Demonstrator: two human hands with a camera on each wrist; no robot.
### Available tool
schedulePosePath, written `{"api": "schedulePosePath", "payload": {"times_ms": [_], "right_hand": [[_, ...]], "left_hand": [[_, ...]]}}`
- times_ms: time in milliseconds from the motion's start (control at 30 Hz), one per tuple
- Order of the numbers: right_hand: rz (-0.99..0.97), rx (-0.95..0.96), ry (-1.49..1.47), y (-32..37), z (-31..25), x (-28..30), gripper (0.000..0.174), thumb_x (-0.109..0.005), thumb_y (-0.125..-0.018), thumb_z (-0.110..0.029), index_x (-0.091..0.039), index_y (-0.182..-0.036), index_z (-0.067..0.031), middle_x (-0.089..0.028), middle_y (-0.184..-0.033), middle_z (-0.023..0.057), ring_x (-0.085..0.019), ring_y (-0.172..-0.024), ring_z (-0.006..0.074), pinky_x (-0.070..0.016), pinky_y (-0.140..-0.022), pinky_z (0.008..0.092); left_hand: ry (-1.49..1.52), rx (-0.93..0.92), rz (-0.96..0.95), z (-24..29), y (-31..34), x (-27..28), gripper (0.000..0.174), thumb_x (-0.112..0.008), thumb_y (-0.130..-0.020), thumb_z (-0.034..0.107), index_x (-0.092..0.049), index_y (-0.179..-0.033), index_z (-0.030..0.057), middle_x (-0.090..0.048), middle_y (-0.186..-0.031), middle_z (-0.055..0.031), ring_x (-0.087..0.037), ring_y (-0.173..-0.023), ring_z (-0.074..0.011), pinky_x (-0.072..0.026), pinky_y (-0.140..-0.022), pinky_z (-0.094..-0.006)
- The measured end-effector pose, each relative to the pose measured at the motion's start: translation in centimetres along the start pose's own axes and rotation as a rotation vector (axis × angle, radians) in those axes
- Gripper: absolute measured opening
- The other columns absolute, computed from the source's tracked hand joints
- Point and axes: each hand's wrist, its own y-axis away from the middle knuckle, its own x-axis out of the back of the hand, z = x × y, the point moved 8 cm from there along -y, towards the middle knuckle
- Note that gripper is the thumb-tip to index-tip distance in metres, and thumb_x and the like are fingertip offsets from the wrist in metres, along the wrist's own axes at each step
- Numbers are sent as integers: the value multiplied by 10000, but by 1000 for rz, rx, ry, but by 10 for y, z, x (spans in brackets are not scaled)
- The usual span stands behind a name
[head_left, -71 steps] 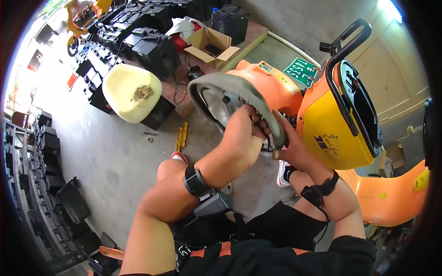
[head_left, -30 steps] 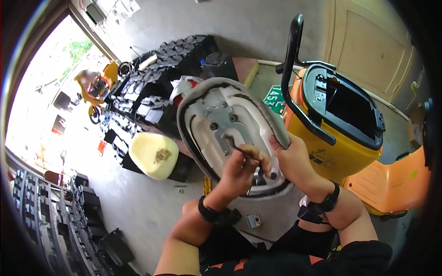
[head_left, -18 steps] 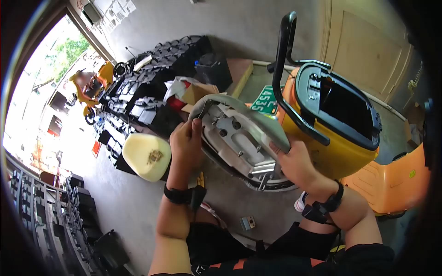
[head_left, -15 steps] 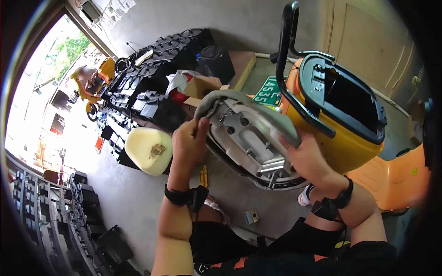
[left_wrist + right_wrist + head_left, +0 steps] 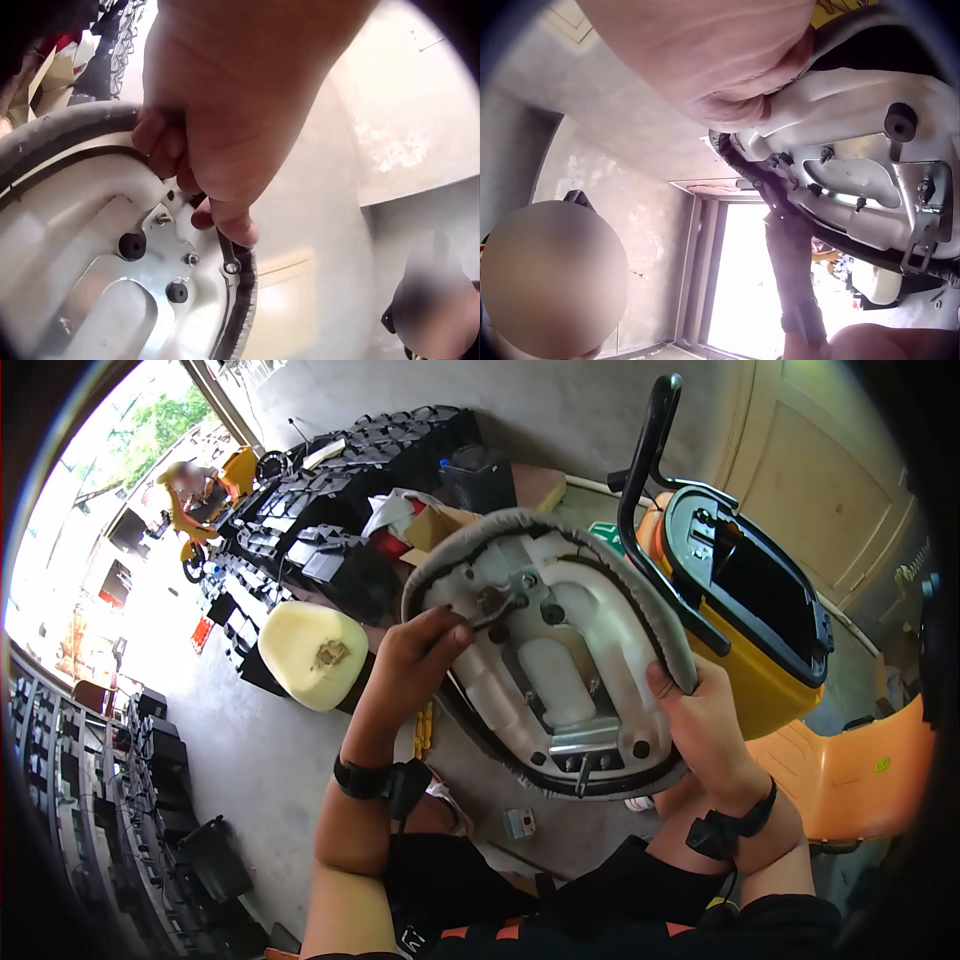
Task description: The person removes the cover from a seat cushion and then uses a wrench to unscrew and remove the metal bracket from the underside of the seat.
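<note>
I hold a scooter seat (image 5: 575,660) upside down, its white plastic pan and grey cover rim facing me. My left hand (image 5: 425,650) pinches a small wrench (image 5: 227,255) at the metal hinge plate (image 5: 161,255) with its bolts near the seat's front end. On the seat's right side, my right hand (image 5: 695,710) grips the rim, thumb over the cover. In the right wrist view the seat's underside (image 5: 870,120) shows below my palm (image 5: 727,60), with a latch bracket at its lower end.
An orange-yellow scooter (image 5: 770,690) with its seat compartment uncovered and a black grab rail (image 5: 640,490) stands right behind the seat. A yellow foam cushion (image 5: 305,655) lies left, beside stacked black batteries (image 5: 330,490). A small grey box (image 5: 518,823) sits on the concrete floor.
The seat has tilted so its underside faces me more fully. My left hand left the seat's front edge and came to the hinge plate with the wrench. My right hand keeps its grip.
</note>
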Motion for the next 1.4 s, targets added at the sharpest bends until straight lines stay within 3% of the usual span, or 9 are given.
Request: {"api": "schedulePosePath", "payload": {"times_ms": [100, 200, 267, 500, 600, 900, 1233, 1400], "right_hand": [[6, 3, -45, 4, -4, -2, 331, -648, -930, -302, -640, -1010, 19, -568, -768, -25, -449, -709, 68, -392, -623, 240], [39, 14, 4, 8, -5, -1, 343, -648, -931, -314, -641, -1001, 22, -579, -778, -24, -461, -725, 66, -402, -643, 237], [49, 25, 50, 12, -6, 1, 348, -647, -931, -316, -641, -995, 26, -581, -779, -23, -465, -727, 67, -405, -646, 236], [54, 16, -33, 20, -6, 1, 337, -633, -943, -289, -629, -1047, 31, -614, -873, -7, -498, -799, 71, -421, -715, 231], [40, 29, -59, 22, -8, 2, 404, -656, -919, -338, -633, -1074, 35, -648, -948, 25, -542, -857, 84, -437, -785, 245], [133, 51, -48, 32, -6, 11, 370, -631, -942, -320, -634, -1045, 36, -620, -896, -5, -497, -816, 74, -421, -730, 235], [308, 56, -66, 56, 14, 26, 334, -654, -928, -299, -640, -1027, 20, -608, -881, -16, -485, -805, 74, -409, -733, 236], [356, 47, -47, 63, 10, 29, 357, -658, -924, -310, -637, -1048, 24, -616, -902, -7, -491, -812, 76, -411, -739, 240]], "left_hand": [[-80, 18, -13, 0, 0, -13, 226, -604, -952, 228, -612, -902, 8, -573, -764, -8, -484, -714, -80, -434, -656, -258], [110, 84, 81, -9, 2, -15, 243, -579, -971, 248, -615, -909, 15, -551, -731, -2, -472, -695, -78, -424, -640, -255], [219, 110, 53, -15, 4, -22, 285, -506, -1010, 271, -593, -871, 38, -474, -706, 53, -419, -662, -36, -358, -592, -206], [203, 33, 5, 5, 9, -35, 287, -528, -1000, 285, -601, -884, 33, -480, -698, 49, -418, -650, -41, -365, -593, -211], [219, 68, 146, 1, 9, -34, 312, -534, -997, 299, -606, -865, 26, -485, -682, 39, -420, -638, -43, -362, -589, -211], [273, 67, 161, 6, -2, -48, 384, -549, -983, 354, -607, -824, 10, -494, -633, 33, -440, -587, -50, -362, -548, -217], [289, 115, 150, 6, -17, -73, 402, -564, -968, 375, -631, -850, -3, -573, -651, -35, -489, -603, -102, -413, -580, -264], [288, -19, 79, 20, -22, -88, 359, -590, -958, 338, -639, -869, -6, -601, -688, -56, -511, -628, -114, -429, -587, -271]]}}
